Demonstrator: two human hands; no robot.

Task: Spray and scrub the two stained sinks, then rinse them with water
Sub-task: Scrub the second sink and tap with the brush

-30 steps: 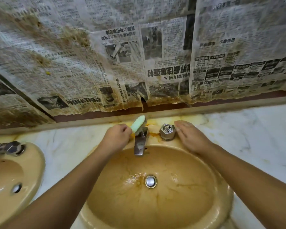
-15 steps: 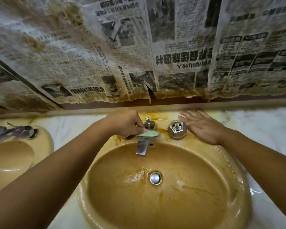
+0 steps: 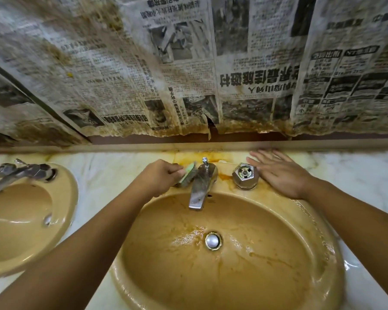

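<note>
Forearms reach in from the bottom corners over the nearer sink [image 3: 323, 253], a tan oval basin streaked with orange-brown stains; wet sheen lies around its metal drain stopper [image 3: 212, 240]; beyond the basin, on the back rim, the left hand [image 3: 159, 177] is closed around a green scrubbing sponge [image 3: 188, 174] and presses it against the left side of the chrome faucet [image 3: 201, 186], whose spout points down into the bowl; a small pull rod stands upright behind the spout; to the right of the faucet sits a faceted chrome knob [image 3: 245, 175], with a rusty smear on the rim between the two; the right hand [image 3: 280, 173] lies open and flat, fingers spread, on the rim and countertop just beside that knob; off to the left, the second sink [image 3: 61, 220] is set in the same white marble countertop [image 3: 108, 173], with its own chrome tap [image 3: 20, 173]; farthest back, stained, torn newspaper [image 3: 188, 74] covers the wall above the ledge.
</note>
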